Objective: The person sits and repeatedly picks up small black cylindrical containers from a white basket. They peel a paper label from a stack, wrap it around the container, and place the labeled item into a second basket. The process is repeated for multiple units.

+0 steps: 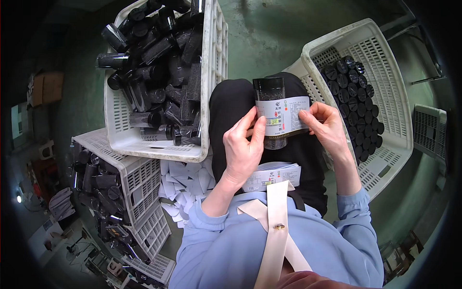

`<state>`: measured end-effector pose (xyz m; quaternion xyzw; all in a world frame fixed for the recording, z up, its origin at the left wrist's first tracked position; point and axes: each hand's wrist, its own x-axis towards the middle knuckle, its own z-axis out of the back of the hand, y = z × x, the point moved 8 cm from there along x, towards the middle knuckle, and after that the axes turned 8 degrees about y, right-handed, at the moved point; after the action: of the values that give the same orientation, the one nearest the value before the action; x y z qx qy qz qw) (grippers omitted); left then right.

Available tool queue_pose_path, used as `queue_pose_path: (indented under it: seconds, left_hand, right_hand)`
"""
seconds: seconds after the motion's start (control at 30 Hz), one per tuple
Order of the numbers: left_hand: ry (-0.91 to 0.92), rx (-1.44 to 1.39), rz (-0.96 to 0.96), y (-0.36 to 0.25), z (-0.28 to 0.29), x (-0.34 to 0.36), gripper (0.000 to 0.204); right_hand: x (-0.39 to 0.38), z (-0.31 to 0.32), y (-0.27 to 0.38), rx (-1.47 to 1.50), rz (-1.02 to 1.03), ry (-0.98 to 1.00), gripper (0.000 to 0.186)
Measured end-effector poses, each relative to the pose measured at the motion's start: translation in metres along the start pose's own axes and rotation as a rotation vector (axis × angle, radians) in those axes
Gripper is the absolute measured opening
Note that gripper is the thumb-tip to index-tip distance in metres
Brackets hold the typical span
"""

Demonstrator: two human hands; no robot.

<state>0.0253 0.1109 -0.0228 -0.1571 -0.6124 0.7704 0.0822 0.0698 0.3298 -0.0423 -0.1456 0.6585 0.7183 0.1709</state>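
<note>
A clear jar of dark grains with a black lid (268, 85) is held above my lap. Across its front lies a white printed label (284, 118), its right part sticking out past the jar's side. My left hand (243, 144) grips the jar and the label's left part, thumb in front and fingers mostly hidden behind. At the label's free right end, my right hand (327, 127) pinches it between thumb and fingers. A stack of similar labels (288, 173) rests on my lap, just below the jar.
Unlabelled-looking black-lidded jars (159, 50) lie heaped in a white crate (185, 153) at the left. More jars (356, 96) are packed in rows in a right-hand crate (392, 149). Lower left stands another full crate (139, 180), with white paper pieces (185, 185) scattered beside it.
</note>
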Motion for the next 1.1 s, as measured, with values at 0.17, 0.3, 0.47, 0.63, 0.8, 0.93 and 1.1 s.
queue_pose_path:
  seconds: [0.17,0.3,0.47,0.63,0.8,0.93,1.1]
  left_hand:
    - [0.179,-0.088,0.06,0.0,-0.028,0.007,0.065]
    - [0.203,-0.565,0.162,0.014,-0.036,0.002,0.07]
    - [0.481,-0.946,0.225,0.003,-0.05,-0.013,0.073]
    - [0.88,-1.254,0.34,-0.008,-0.073,-0.025,0.08]
    - [0.899,-1.323,0.467,-0.004,-0.094,-0.034,0.078]
    - [0.697,-0.663,0.355,-0.005,-0.085,-0.016,0.058]
    - [0.442,-0.102,0.009,-0.043,-0.086,-0.005,0.066]
  right_hand:
    - [0.002,0.004,-0.008,0.04,0.011,-0.02,0.028]
    - [0.001,-0.005,-0.008,0.187,-0.019,0.075,0.025]
    - [-0.006,-0.018,0.001,0.305,0.047,0.256,0.025]
    - [-0.002,-0.012,0.042,0.277,0.164,0.31,0.058]
    - [0.003,-0.014,0.071,0.16,0.229,0.478,0.074]
    - [-0.004,-0.011,0.076,0.071,0.22,0.318,0.055]
    - [-0.02,0.023,0.091,-0.139,0.327,0.103,0.058]
